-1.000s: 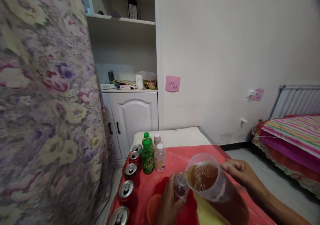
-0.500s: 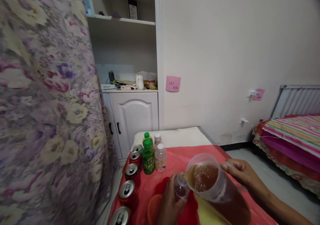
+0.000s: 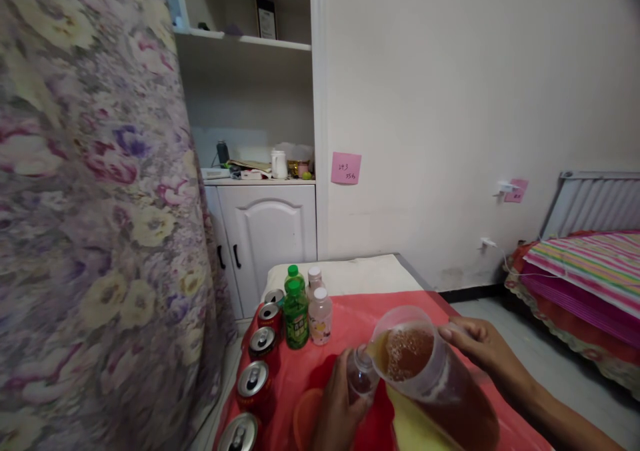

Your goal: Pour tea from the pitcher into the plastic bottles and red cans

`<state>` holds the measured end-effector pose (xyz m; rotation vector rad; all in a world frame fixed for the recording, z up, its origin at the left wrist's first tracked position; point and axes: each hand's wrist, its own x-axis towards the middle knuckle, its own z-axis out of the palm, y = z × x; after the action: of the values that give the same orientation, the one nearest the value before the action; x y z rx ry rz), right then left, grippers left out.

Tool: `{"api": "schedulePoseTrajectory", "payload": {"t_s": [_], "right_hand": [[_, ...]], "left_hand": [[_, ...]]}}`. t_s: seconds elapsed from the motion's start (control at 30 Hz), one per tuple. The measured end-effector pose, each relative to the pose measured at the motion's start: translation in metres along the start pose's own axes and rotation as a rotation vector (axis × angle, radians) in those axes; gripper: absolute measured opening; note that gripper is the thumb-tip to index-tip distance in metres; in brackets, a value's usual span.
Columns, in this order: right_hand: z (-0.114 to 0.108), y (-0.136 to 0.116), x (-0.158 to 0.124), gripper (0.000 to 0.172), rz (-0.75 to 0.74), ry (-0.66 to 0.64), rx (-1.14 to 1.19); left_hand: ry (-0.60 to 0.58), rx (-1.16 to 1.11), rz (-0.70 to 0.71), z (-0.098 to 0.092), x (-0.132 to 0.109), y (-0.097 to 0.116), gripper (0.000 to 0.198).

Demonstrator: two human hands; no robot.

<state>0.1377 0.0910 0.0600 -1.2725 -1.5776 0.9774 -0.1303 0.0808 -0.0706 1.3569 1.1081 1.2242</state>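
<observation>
My left hand (image 3: 340,404) is wrapped round a clear bottle (image 3: 363,374) with an uncapped neck, near the table's front. My right hand (image 3: 473,344) grips the far side of a translucent pitcher (image 3: 443,384); its handle is not plainly visible. The pitcher is tilted left, its lip at the bottle's mouth. Brown, bubbly liquid (image 3: 410,351) fills it up to the lip. Below lie a yellow cloth-like thing (image 3: 417,421) and a red item, partly hidden. An orange round container (image 3: 306,417) shows just left of my left hand.
Several drink cans (image 3: 253,379) line the table's left edge. Green-capped bottles (image 3: 296,314) and white-capped bottles (image 3: 320,316) stand behind my left hand. A red cloth (image 3: 350,311) covers the table. Floral curtain (image 3: 100,204) hangs left; a bed (image 3: 585,264) stands right.
Almost nothing differs. Both hands, the bottle and the tilted pitcher keep nearly the same place, with the liquid still at the lip.
</observation>
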Motion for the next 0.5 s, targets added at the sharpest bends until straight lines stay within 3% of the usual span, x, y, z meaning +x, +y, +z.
{"api": "schedulePoseTrajectory", "payload": {"t_s": [0.5], "right_hand": [[-0.0008,0.0027,-0.0015,0.061,-0.001,0.015,-0.010]], "left_hand": [[0.009,-0.024,-0.007,0.0023,-0.0032,0.0080,0.071]]}}
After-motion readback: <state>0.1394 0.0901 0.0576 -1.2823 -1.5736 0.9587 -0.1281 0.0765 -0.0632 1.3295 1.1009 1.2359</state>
